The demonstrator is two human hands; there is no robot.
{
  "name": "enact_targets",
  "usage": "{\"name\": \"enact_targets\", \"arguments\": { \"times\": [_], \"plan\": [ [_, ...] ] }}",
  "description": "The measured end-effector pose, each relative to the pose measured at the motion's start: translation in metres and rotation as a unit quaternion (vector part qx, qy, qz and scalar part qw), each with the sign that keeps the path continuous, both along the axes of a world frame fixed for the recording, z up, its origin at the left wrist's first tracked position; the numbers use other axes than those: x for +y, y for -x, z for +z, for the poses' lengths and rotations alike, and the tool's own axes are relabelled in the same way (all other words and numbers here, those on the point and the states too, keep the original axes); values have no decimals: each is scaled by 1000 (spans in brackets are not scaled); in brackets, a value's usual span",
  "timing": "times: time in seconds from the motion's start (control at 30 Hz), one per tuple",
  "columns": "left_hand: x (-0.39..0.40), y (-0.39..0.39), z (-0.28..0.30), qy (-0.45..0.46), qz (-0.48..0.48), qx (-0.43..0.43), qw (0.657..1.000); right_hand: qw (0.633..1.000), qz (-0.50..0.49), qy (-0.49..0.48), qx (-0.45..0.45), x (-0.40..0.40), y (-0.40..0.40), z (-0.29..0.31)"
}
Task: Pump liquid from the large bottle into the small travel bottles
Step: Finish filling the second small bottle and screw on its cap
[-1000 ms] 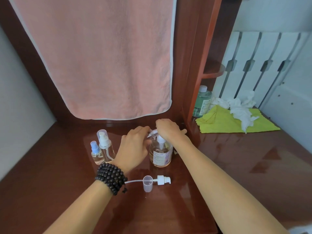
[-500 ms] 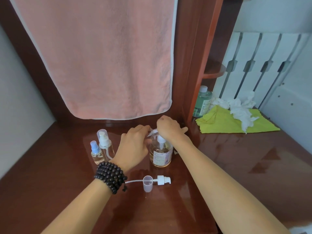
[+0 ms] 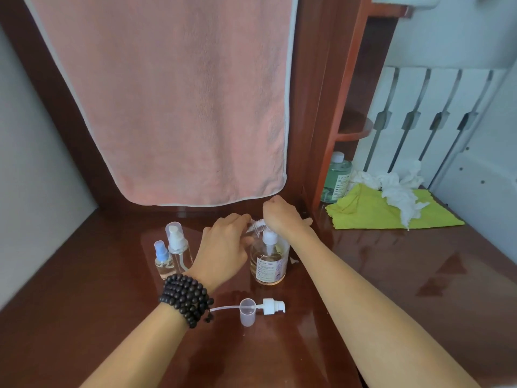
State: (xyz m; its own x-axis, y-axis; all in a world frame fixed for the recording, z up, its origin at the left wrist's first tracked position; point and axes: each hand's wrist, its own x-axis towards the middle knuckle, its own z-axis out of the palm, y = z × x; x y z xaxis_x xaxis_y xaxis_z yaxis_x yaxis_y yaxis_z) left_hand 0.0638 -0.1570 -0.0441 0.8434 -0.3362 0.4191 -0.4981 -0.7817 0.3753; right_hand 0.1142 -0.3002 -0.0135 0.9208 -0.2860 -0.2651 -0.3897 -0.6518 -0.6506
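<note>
Left hand (image 3: 223,247) was curled around a small clear travel bottle (image 3: 255,227), held tilted, neck toward the pump head of the large bottle (image 3: 269,261). Most of the small bottle was hidden by the fingers. Right hand (image 3: 282,217) was closed over the top of the pump, directly above the large bottle; the exact finger contact couldn't be made out. The large bottle stood upright on the wooden desk (image 3: 391,275), amber liquid inside. 2 other travel bottles, a blue-capped one (image 3: 162,260) and a taller white-pump one (image 3: 176,245), stood left of it. A loose pump with tube (image 3: 272,306) and a clear cap (image 3: 247,312) lay in front of it. Versus 0.5 s earlier: both hands in the same grip, no visible change in the bottles.
</note>
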Motion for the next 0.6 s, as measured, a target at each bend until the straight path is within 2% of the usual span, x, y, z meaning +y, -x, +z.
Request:
{"name": "enact_targets", "arguments": {
  "times": [0.1, 0.2, 0.33, 0.43, 0.6],
  "plan": [
    [-3, 1, -6, 5, 5, 12, 1000, 999, -18, 36, 17, -3, 8, 1],
    [0, 1, -3, 17, -6, 16, 1000, 998, -3, 56, -2, -3, 8, 5],
    [2, -2, 8, 17, -13, 4, 1000, 998, 6, 44, -34, -6, 2, 12],
    [2, -3, 3, 23, -17, 4, 1000, 1000, -1, 9, -6, -4, 2, 8],
    [-2, -4, -8, 20, -15, 24, 999, 999, -14, 30, 6, -3, 5, -2]
  ]
}}
